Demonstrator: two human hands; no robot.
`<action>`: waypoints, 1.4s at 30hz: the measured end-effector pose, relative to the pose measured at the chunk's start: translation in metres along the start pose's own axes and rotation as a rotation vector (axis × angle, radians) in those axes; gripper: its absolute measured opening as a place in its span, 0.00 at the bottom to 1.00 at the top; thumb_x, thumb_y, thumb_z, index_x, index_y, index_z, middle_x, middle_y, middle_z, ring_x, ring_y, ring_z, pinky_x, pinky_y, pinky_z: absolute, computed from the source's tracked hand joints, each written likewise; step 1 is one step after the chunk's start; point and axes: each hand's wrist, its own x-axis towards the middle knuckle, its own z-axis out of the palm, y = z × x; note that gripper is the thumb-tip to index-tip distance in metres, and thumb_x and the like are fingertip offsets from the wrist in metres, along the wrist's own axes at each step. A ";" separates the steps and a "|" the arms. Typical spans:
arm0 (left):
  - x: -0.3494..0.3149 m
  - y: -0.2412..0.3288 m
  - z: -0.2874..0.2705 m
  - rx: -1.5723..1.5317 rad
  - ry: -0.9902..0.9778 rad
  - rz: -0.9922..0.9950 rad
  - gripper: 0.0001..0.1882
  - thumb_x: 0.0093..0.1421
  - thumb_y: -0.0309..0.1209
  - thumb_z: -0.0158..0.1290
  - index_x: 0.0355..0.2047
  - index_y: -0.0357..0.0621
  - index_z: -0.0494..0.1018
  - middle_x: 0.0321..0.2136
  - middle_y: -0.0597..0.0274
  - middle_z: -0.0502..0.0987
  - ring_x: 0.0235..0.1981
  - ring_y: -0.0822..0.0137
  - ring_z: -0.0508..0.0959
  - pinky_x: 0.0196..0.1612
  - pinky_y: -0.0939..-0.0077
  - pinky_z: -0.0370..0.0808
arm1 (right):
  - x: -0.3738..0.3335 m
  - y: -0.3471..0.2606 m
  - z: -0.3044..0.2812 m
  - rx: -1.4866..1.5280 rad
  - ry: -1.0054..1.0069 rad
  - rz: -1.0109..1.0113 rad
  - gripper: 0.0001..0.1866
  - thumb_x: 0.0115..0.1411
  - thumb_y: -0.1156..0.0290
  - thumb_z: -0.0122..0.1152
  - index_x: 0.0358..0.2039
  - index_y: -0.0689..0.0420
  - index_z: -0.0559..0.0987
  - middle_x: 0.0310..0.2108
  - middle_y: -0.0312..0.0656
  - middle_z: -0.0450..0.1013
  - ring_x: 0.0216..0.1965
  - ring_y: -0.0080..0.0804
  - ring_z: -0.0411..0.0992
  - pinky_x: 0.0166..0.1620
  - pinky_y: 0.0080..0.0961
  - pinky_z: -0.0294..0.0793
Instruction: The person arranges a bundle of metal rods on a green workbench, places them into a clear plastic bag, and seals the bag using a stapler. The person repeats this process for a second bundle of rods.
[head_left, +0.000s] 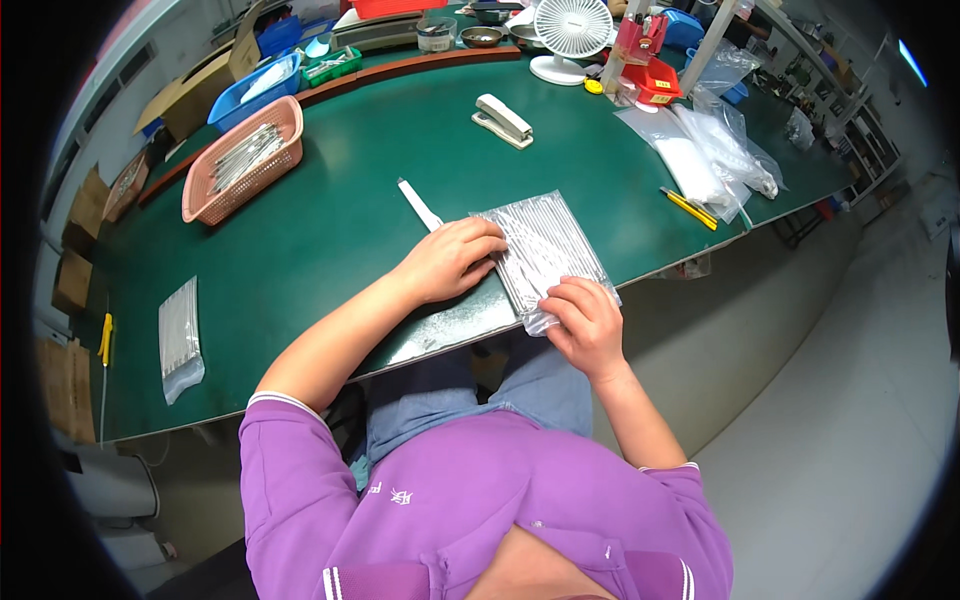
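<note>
A clear plastic bag of thin silvery rods (pixel 545 240) lies at the table's front edge, its open-looking loose end toward me. My left hand (pixel 460 260) is closed at the bag's left edge, fingers curled over it and thumb partly hidden. At the bag's near right corner, my right hand (pixel 588 322) pinches the plastic between thumb and fingers. Just beyond my left hand, a slim white tool with a narrow tip (pixel 418 204) lies on the table, its near end by my knuckles.
The green table (pixel 350 160) carries another bag of rods (pixel 180 335) at left, a pink basket (pixel 290 135) of metal pieces, and a white stapler (pixel 503 121). Plastic bags (pixel 695 160) and a yellow cutter (pixel 690 208) lie right. A white fan (pixel 573 30) stands behind.
</note>
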 end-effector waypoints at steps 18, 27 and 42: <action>0.017 -0.010 0.000 -0.054 -0.027 -0.006 0.16 0.46 0.19 0.51 0.38 0.44 0.72 0.43 0.59 0.71 0.51 0.56 0.69 0.54 0.60 0.65 | 0.005 -0.010 0.003 0.000 -0.086 0.256 0.18 0.45 0.64 0.71 0.38 0.51 0.78 0.44 0.38 0.71 0.54 0.40 0.66 0.57 0.41 0.61; 0.057 -0.018 -0.004 -0.018 -0.290 0.065 0.09 0.44 0.19 0.52 0.28 0.43 0.71 0.34 0.59 0.71 0.47 0.56 0.70 0.51 0.60 0.65 | 0.008 -0.014 0.007 0.055 -0.113 0.329 0.19 0.44 0.64 0.72 0.36 0.53 0.76 0.44 0.39 0.70 0.57 0.43 0.64 0.62 0.45 0.55; 0.033 0.001 -0.027 -0.115 -0.319 -0.010 0.10 0.47 0.23 0.58 0.31 0.45 0.70 0.34 0.62 0.70 0.43 0.58 0.70 0.47 0.64 0.65 | 0.007 -0.010 0.002 0.031 -0.194 0.280 0.20 0.46 0.60 0.70 0.41 0.44 0.78 0.47 0.33 0.68 0.61 0.43 0.60 0.65 0.59 0.44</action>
